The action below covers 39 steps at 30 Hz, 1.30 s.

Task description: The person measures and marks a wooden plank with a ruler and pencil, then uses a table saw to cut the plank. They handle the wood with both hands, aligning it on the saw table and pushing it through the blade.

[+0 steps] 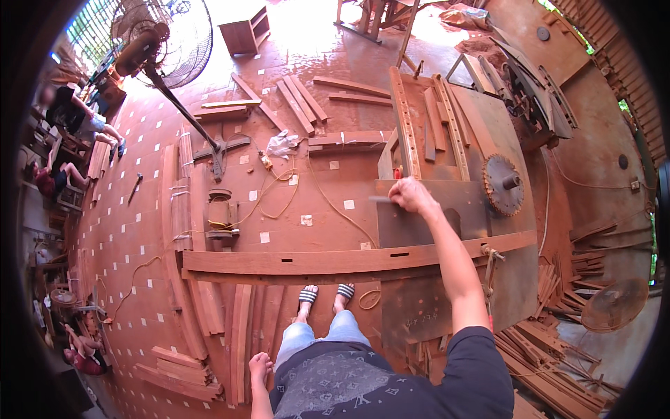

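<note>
My right hand point(414, 196) reaches out over the dark metal table point(419, 223), its fingers closed on a thin grey strip point(381, 200) whose kind I cannot make out. Just beyond the fingers is a small red part point(398, 172). Across the table lies a long reddish wooden beam point(335, 262) with narrow dark slots cut in its face. Its left part extends past the table, and a clamp point(493, 253) sits at its right part. My left hand point(260, 366) hangs low beside my body with fingers curled, and nothing shows in it.
A toothed circular saw blade point(502, 184) stands at the table's right. A pedestal fan point(162, 42), an electric motor point(220, 213), loose cords and wooden boards point(296, 105) occupy the floor. Scrap wood point(558, 363) is heaped at lower right. Several people are at far left.
</note>
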### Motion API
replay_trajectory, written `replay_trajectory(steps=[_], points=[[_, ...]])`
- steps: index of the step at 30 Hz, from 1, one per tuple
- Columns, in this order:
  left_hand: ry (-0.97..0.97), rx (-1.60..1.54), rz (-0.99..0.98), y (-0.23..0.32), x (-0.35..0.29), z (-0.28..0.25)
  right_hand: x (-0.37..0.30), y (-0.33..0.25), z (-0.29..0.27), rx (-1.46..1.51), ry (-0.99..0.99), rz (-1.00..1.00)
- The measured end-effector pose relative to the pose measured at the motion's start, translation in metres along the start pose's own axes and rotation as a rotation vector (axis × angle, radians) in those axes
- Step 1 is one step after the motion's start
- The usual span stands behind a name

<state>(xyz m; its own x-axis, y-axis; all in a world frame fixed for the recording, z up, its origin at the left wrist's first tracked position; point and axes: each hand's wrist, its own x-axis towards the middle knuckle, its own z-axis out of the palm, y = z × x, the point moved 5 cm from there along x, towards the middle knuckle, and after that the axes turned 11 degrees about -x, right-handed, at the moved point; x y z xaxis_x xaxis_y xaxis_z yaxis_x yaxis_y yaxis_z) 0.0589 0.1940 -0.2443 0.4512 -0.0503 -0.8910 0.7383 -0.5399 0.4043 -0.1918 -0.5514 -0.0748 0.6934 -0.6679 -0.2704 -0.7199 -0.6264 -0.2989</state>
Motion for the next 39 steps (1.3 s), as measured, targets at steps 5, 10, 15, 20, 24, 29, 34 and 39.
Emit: replay_trajectory(steps=[5, 10, 15, 20, 24, 29, 34, 39], points=[[0.01, 0.076, 0.007, 0.005, 0.015, -0.012, 0.032, 0.032, -0.024, 0.037, 0.26, 0.118], [0.052, 0.046, 0.026, 0.004, 0.016, -0.007, -0.023, 0.02, -0.016, 0.101, -0.062, 0.052], [0.035, 0.04, 0.005, -0.011, 0.015, -0.008, -0.059, 0.051, -0.002, 0.013, -0.298, 0.112], [0.033, 0.12, -0.024, -0.014, 0.014, -0.016, -0.008, 0.121, -0.032, -0.012, 0.084, 0.186], [-0.09, 0.079, -0.04, -0.017, 0.031, -0.038, 0.002, 0.13, -0.055, -0.114, 0.449, 0.22], [-0.121, 0.064, -0.068, 0.003, 0.029, 0.002, -0.068, 0.075, -0.059, -0.245, 0.589, 0.202], [-0.104, 0.185, -0.031, 0.029, 0.052, 0.029, -0.198, -0.006, -0.043, -0.278, 0.754, 0.204], [-0.303, 0.275, 0.01, 0.067, 0.111, 0.02, -0.298, -0.056, 0.04, -0.353, 0.563, 0.216]])
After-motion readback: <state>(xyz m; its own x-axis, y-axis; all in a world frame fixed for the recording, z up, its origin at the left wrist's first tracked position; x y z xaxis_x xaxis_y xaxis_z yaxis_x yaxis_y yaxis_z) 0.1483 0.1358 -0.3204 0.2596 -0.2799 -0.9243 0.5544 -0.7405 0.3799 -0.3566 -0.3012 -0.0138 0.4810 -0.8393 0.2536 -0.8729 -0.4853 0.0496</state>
